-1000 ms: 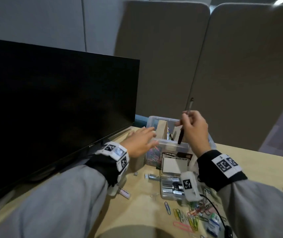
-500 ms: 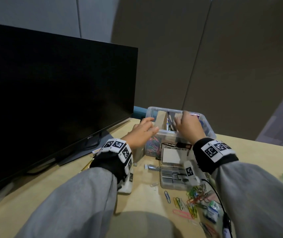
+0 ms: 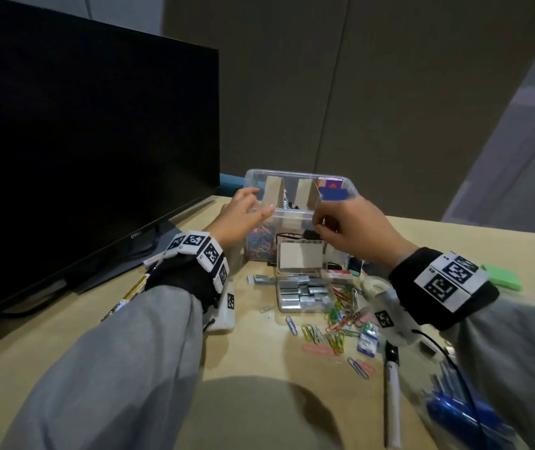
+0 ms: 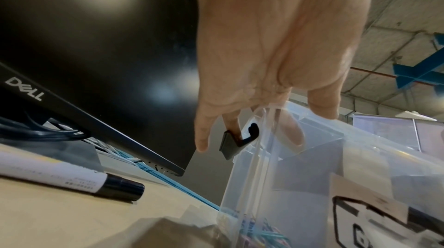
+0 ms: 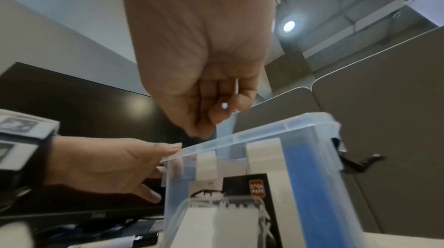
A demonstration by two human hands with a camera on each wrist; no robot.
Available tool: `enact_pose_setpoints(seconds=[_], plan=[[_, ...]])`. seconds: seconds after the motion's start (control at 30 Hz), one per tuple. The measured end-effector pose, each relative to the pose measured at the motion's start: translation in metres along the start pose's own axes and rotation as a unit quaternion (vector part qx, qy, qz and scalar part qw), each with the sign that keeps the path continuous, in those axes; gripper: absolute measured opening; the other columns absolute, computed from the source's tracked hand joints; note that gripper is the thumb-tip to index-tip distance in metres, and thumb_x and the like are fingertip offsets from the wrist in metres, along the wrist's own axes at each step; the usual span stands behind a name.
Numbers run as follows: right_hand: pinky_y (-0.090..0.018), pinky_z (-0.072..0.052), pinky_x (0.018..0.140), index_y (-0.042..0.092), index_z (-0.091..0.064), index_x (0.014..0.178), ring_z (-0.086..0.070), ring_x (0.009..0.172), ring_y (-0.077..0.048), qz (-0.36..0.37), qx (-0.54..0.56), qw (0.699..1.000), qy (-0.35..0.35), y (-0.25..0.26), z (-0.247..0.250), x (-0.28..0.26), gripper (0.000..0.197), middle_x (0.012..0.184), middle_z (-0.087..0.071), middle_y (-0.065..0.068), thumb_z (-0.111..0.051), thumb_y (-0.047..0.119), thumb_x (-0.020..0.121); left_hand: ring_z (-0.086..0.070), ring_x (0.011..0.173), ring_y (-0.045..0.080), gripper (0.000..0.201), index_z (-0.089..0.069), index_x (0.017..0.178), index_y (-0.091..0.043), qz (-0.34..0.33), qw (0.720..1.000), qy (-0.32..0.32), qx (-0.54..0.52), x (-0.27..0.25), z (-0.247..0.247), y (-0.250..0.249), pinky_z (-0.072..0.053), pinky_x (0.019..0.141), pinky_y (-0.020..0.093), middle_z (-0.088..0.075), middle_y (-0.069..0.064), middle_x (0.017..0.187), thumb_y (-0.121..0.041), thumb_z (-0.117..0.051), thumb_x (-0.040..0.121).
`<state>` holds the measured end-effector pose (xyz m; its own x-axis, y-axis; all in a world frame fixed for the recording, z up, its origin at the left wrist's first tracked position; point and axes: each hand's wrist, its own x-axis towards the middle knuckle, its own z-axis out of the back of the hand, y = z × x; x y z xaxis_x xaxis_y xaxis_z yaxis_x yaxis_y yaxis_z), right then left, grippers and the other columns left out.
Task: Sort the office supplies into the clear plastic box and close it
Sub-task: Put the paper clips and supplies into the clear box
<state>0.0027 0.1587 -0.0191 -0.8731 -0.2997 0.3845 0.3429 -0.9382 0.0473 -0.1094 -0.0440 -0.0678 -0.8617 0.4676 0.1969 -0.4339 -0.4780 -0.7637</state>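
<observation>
Held the clear plastic box (image 3: 295,174) at its corner with the left hand (image 3: 243,216), thumb along the near rim, other fingers (image 4: 201,138) hanging over the wall right beside the black latch (image 4: 238,138). Kept the right hand (image 3: 353,225) just above the near rim, fingers (image 5: 216,113) curled tight together like a pinch. Showed a thin pale bit between them, too small to tell what.

Looked only partly done. Already had a heap of colored paper clips (image 3: 261,241) in the part of the box under the left fingers, with cardboard dividers (image 3: 272,193) and some pens past the fingertips. Still had lots out on the desk (image 3: 259,358), on the wrist side of both hands: loose paper clips (image 3: 337,323), a tray of staples (image 3: 305,293), a white marker (image 3: 392,394), blue pens (image 3: 464,414) and a green pad (image 3: 503,276). Stood open too, so not shut yet.
</observation>
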Motion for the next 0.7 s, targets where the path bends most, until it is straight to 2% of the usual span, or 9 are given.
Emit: enact_pose_setpoints(seconds=[0.07, 0.13, 0.17, 0.23, 0.3, 0.37, 0.43, 0.53, 0.7], plan=[[-0.007, -0.032, 0.058, 0.018, -0.068, 0.088, -0.056, 0.067, -0.007, 0.009, -0.007, 0.998, 0.063, -0.001, 0.0, -0.014, 0.008, 0.078, -0.065, 0.006, -0.061, 0.019, 0.091, -0.029, 0.141, 0.018, 0.03, -0.055, 0.083, -0.019, 0.003, 1.0, -0.005, -0.004, 0.0, -0.001, -0.001, -0.032, 0.113, 0.048, -0.025, -0.005, 0.156, -0.044, -0.049, 0.098], [-0.013, -0.036, 0.058, 0.022, -0.065, 0.084, -0.058, 0.072, -0.012, -0.026, -0.04, 0.983, 0.18, -0.001, -0.002, -0.024, 0.004, 0.079, -0.064, 0.007, -0.064, 0.022, 0.088, -0.031, 0.14, 0.018, 0.03, -0.053, 0.081, -0.019, 0.005, 1.0, -0.012, -0.007, -0.002, -0.002, -0.002, -0.034, 0.111, 0.047, -0.025, -0.005, 0.156, -0.044, -0.049, 0.098], [-0.018, -0.038, 0.058, 0.022, -0.064, 0.085, -0.059, 0.075, -0.014, -0.056, -0.061, 0.965, 0.25, -0.001, -0.004, -0.028, 0.005, 0.082, -0.063, 0.006, -0.067, 0.026, 0.086, -0.032, 0.139, 0.018, 0.03, -0.052, 0.08, -0.02, 0.005, 1.0, -0.015, -0.004, -0.003, -0.003, -0.003, -0.035, 0.11, 0.045, -0.026, -0.004, 0.156, -0.044, -0.049, 0.098], [-0.023, -0.042, 0.059, 0.016, -0.065, 0.096, -0.061, 0.082, -0.019, -0.11, -0.101, 0.915, 0.374, -0.001, -0.008, -0.035, 0.03, 0.092, -0.066, 0.001, -0.074, 0.04, 0.08, -0.032, 0.139, 0.017, 0.03, -0.05, 0.08, -0.019, 0.005, 1.0, -0.022, -0.002, -0.005, -0.004, -0.006, -0.034, 0.108, 0.041, -0.026, -0.003, 0.156, -0.042, -0.049, 0.098], [-0.028, -0.046, 0.066, 0.011, -0.065, 0.107, -0.061, 0.087, -0.02, -0.136, -0.113, 0.883, 0.435, -0.002, -0.011, -0.039, 0.058, 0.101, -0.068, -0.004, -0.078, 0.054, 0.07, -0.032, 0.139, 0.016, 0.028, -0.051, 0.082, -0.018, 0.007, 1.0, -0.027, -0.001, -0.005, -0.005, -0.007, -0.033, 0.104, 0.037, -0.026, -0.002, 0.155, -0.041, -0.049, 0.098], [-0.031, -0.051, 0.079, 0.012, -0.061, 0.112, -0.061, 0.094, -0.019, -0.14, -0.097, 0.875, 0.454, -0.003, -0.015, -0.042, 0.072, 0.107, -0.067, -0.002, -0.08, 0.061, 0.063, -0.032, 0.138, 0.016, 0.026, -0.054, 0.091, -0.017, 0.007, 1.0, -0.029, 0.005, -0.005, -0.005, -0.008, -0.034, 0.1, 0.034, -0.025, -0.003, 0.155, -0.041, -0.049, 0.098], [-0.031, -0.05, 0.088, 0.014, -0.056, 0.119, -0.059, 0.102, -0.02, -0.142, -0.076, 0.87, 0.466, -0.002, -0.021, -0.043, 0.081, 0.114, -0.064, 0.0, -0.08, 0.064, 0.06, -0.033, 0.137, 0.015, 0.026, -0.055, 0.099, -0.016, 0.005, 1.0, -0.03, 0.005, -0.005, -0.006, -0.009, -0.034, 0.097, 0.031, -0.025, -0.004, 0.155, -0.041, -0.049, 0.099], [-0.031, -0.05, 0.091, 0.014, -0.052, 0.123, -0.058, 0.103, -0.02, -0.136, -0.05, 0.878, 0.456, 0.001, -0.033, -0.044, 0.085, 0.115, -0.061, 0.001, -0.08, 0.064, 0.06, -0.033, 0.137, 0.015, 0.026, -0.054, 0.099, -0.016, 0.003, 0.999, -0.032, 0.012, -0.005, -0.007, -0.009, -0.034, 0.101, 0.033, -0.026, -0.003, 0.154, -0.041, -0.049, 0.099], [-0.035, -0.054, 0.089, 0.01, -0.06, 0.113, -0.064, 0.095, -0.022, -0.148, -0.007, 0.886, 0.438, -0.005, -0.047, -0.033, 0.067, 0.103, -0.068, -0.001, -0.078, 0.057, 0.068, -0.033, 0.13, 0.007, 0.027, -0.055, 0.095, -0.016, 0.003, 0.999, -0.037, 0.011, -0.003, -0.008, -0.006, -0.031, 0.096, 0.029, -0.027, -0.004, 0.154, -0.042, -0.049, 0.099]])
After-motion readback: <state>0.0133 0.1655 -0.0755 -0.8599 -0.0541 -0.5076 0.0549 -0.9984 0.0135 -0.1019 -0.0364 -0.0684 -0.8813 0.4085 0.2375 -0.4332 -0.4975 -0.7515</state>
